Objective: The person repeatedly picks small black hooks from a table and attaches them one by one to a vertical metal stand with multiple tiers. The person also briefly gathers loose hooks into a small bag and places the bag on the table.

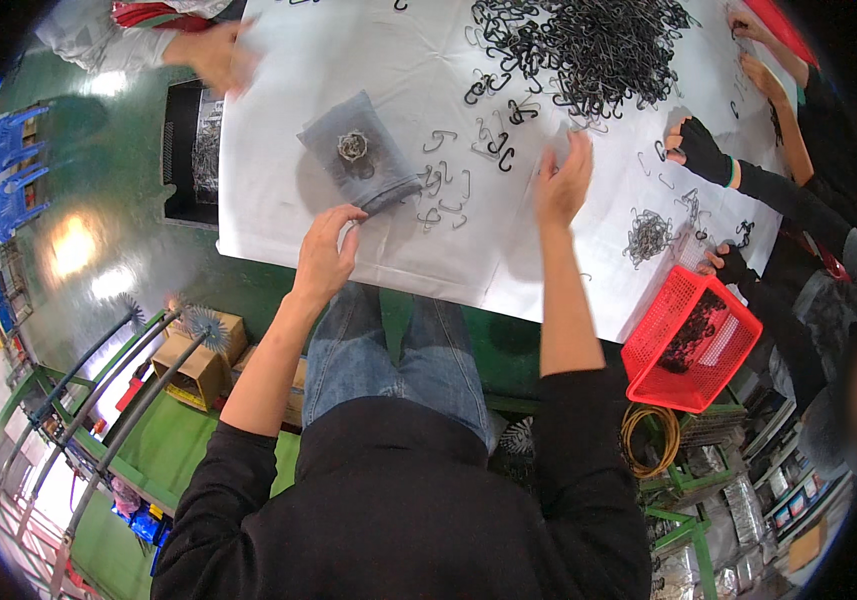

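Note:
My left hand (325,255) is at the near corner of a clear greyish plastic bag (333,133), its fingertips closed on the edge. The bag lies flat on the white-covered table (278,225), with a small clump of metal pieces (352,147) at its middle. My right hand (563,185), slightly blurred, is over the table with thumb and fingers apart and nothing visible in them. Between my hands lie several loose silver S-shaped hooks (453,208), and a black hook (506,159) sits nearer my right hand.
A large heap of dark hooks (598,50) covers the far side. Right of me, a co-worker's gloved hand (698,150) is near a small silver pile (649,236) and a red basket (638,350). Another person's blurred hand (218,55) reaches in from far left.

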`<state>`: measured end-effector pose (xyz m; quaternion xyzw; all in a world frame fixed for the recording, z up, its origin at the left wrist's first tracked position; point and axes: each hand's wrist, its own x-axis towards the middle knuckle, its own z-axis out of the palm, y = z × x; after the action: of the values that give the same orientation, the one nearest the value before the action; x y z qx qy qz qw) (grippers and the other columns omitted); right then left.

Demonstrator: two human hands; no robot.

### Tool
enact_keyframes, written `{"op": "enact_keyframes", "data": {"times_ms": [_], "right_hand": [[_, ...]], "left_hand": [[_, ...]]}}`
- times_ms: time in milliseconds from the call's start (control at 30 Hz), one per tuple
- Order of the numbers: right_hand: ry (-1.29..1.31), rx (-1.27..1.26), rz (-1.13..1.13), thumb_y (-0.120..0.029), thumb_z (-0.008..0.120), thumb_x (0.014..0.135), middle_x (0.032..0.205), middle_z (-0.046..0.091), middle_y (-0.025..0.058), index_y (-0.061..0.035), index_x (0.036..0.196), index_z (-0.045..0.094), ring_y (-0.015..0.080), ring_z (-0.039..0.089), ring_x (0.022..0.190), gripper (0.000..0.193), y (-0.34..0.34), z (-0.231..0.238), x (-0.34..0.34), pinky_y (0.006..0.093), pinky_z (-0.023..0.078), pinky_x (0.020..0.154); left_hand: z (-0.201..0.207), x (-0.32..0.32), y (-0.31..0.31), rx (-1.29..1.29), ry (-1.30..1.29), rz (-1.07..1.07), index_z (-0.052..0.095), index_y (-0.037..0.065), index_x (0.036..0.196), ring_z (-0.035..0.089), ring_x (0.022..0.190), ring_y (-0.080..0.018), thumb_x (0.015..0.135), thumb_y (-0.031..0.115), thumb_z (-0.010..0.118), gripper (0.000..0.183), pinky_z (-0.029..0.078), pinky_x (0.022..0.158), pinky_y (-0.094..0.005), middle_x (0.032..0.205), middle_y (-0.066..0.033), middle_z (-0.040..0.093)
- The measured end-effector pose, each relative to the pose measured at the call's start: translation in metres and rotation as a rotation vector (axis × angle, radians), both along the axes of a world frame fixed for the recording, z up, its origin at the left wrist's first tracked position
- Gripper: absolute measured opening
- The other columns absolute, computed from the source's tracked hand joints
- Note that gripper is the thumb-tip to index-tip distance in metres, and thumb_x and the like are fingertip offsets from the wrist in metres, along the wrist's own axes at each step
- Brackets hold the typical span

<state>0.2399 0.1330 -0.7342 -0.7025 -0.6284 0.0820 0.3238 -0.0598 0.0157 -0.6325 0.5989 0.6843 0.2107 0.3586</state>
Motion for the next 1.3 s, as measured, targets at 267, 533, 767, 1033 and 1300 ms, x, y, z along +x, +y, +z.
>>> {"op": "enact_keyframes", "data": {"times_ms": [267,533,767,1033,1300], "right_hand": [[-0.124,-0.216,0.343,-0.025,0.058,0.086,0.148,0.030,0.0119,-0.0046,0.139,0.034,0.0301,0.022,0.139,0.062,-0.088,0.005,-0.076,0.0508,0.012,0.113],[-0.183,-0.268,0.622,-0.019,0.058,0.086,0.146,0.035,0.0070,-0.0099,0.139,0.038,0.0236,0.027,0.138,0.057,-0.055,0.008,-0.102,0.0488,0.013,0.113],[-0.148,-0.095,0.090,-0.018,0.055,0.088,0.145,0.036,0.0110,-0.0089,0.138,0.039,0.0309,0.028,0.137,0.053,-0.079,0.000,0.025,0.0504,0.019,0.111],[-0.188,-0.041,-0.409,-0.029,0.051,0.092,0.137,0.042,0.0209,0.0012,0.131,0.044,0.0372,0.038,0.128,0.050,-0.052,-0.010,0.211,0.0457,0.027,0.108],[-0.175,-0.094,0.018,-0.030,0.053,0.091,0.139,0.045,0.0087,-0.0118,0.129,0.052,0.0316,0.035,0.133,0.042,-0.047,-0.019,0.128,0.0522,0.021,0.109]], "left_hand": [[-0.002,-0.006,0.006,-0.022,-0.002,0.032,0.062,0.003,0.104,0.058,0.105,-0.0279,0.084,0.003,0.055,0.021,0.043,0.093,-0.0349,0.108,-0.0125,0.063],[-0.004,-0.019,0.007,0.048,0.053,0.044,0.061,0.003,0.103,0.056,0.106,-0.0315,0.083,0.002,0.055,0.021,0.043,0.092,-0.0371,0.110,-0.0140,0.061],[-0.010,-0.031,0.003,0.008,0.083,0.071,0.060,0.002,0.105,0.056,0.106,-0.0309,0.082,0.000,0.054,0.024,0.042,0.093,-0.0365,0.109,-0.0150,0.060],[-0.019,-0.031,0.002,0.016,0.115,0.086,0.056,0.001,0.111,0.055,0.107,-0.0305,0.082,0.001,0.053,0.028,0.042,0.093,-0.0369,0.112,-0.0145,0.058],[-0.030,-0.028,0.008,-0.081,0.115,0.373,0.044,0.002,0.126,0.055,0.104,-0.0317,0.083,0.014,0.063,0.048,0.045,0.087,-0.0392,0.120,-0.0172,0.051]]}}
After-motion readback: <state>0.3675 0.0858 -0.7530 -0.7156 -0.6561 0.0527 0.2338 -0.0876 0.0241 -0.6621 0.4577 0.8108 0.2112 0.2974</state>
